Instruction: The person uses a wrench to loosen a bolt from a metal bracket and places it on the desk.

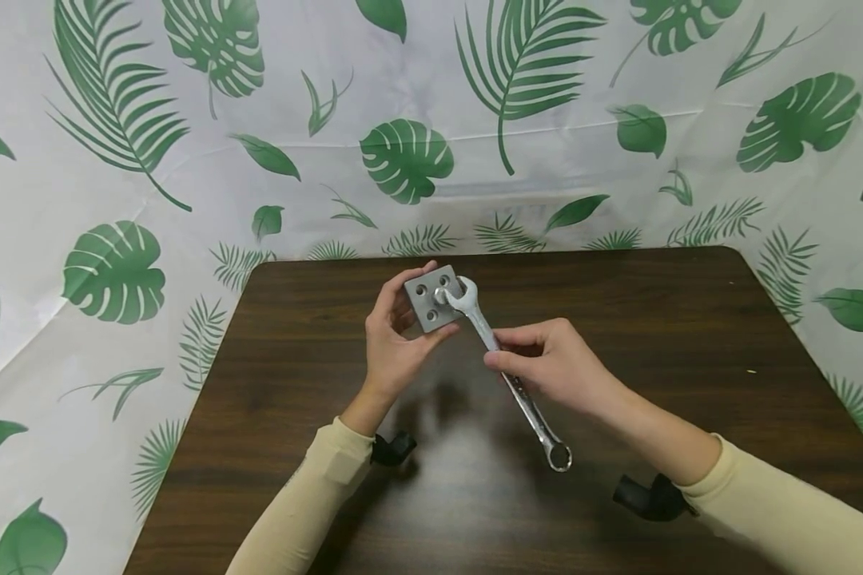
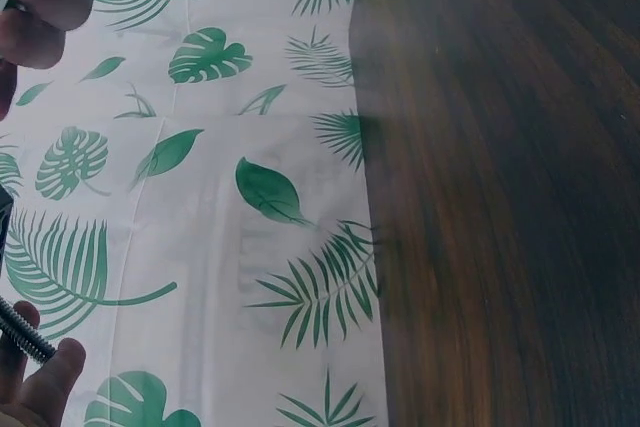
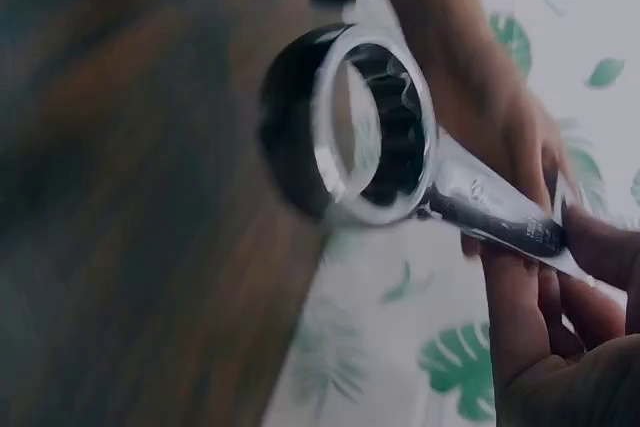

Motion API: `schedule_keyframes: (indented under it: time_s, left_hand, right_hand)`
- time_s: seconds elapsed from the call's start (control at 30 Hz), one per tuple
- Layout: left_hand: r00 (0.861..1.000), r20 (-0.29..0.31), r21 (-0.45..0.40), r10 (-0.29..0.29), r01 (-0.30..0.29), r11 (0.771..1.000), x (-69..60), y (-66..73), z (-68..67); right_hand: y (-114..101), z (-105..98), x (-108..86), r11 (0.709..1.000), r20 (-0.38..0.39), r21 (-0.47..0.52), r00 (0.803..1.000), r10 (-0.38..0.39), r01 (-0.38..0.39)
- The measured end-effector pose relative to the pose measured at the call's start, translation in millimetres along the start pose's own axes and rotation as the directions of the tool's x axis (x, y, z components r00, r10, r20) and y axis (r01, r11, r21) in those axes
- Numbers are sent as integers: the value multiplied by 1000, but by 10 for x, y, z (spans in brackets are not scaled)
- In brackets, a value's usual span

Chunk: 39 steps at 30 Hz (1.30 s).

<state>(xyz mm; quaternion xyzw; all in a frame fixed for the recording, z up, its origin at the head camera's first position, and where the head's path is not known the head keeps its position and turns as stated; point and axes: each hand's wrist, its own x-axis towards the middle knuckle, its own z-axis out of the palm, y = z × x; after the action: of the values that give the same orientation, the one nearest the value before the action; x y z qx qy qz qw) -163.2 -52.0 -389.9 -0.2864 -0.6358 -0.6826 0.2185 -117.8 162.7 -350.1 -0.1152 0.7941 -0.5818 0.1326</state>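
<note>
My left hand (image 1: 394,339) holds a grey square metal block (image 1: 424,303) by its edges, above the table. Dark holes show in the block's face, and a bolt head (image 1: 441,296) stands out from it. At that bolt head is the open end of a combination wrench (image 1: 528,407); how snugly it fits cannot be seen. Thumb and fingers of my right hand (image 1: 557,363) pinch the wrench's shank, its ring end (image 3: 345,132) pointing down toward me. A threaded rod-like piece (image 2: 25,332) lies against fingertips in the left wrist view, where the block is mostly out of frame.
Below both hands is a dark wood-grain table (image 1: 295,343). A white sheet with green leaves (image 1: 295,216) hangs behind and beside it. Black wrist mounts (image 1: 647,497) stick out under both cream sleeves (image 1: 316,487). A tiny yellowish speck (image 1: 751,370) lies on the table's right side.
</note>
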Motion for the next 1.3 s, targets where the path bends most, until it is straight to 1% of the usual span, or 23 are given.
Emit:
schedule_keyframes:
  time_s: [0.07,0.13,0.23,0.27,0.4,0.47,0.5,0.67,0.77,0.93,1.0,1.07,1.13,1.3]
  left_hand:
    - [1000,-8,-5,6,-6,1000,2,3,-1]
    - [1000,-14,-12,13,-13,1000,4,3,-3]
    - [999,-21,-21,27,-27,999,-3,-20,-8]
    - [999,-24,-24,30,-31,999,-10,-53,-13]
    - [999,-27,-25,33,-33,999,-43,-208,-35]
    - [999,-28,-25,30,-30,999,-54,-271,-46]
    - [999,-29,-25,30,-31,999,-57,-281,-49]
    - [999,-38,-19,32,-32,999,-49,-278,-56]
    - [999,-45,-13,19,-20,1000,-41,-244,-60]
    - [998,-60,-10,-8,8,1000,-20,-77,-46]
    - [998,-63,-10,-22,22,1000,-11,-19,-36]
    - [998,-61,-12,-30,29,1000,-4,0,-31]
    - [998,-60,-15,-35,34,999,0,2,-28]
    - [998,-58,-12,-36,35,999,-27,-146,-63]
  right_hand:
    - [12,78,-27,989,26,132,998,60,-63]
    - [19,144,-47,969,51,226,994,94,-103]
    - [19,215,-70,953,74,282,993,95,-112]
    - [17,233,-74,950,78,292,993,93,-112]
    - [22,271,-78,951,77,290,993,89,-108]
    - [43,277,-72,953,75,282,993,89,-107]
    - [57,279,-68,953,75,282,993,89,-107]
    - [196,259,-49,956,66,271,993,96,-111]
    - [343,234,-32,956,29,265,992,125,-128]
    - [659,171,22,951,-53,271,984,170,-150]
    - [794,123,53,949,-80,265,977,200,-173]
    - [919,63,84,943,-95,264,967,235,-203]
    - [1032,-2,120,936,-102,259,957,270,-237]
    - [1239,-118,199,915,-64,266,942,331,-304]
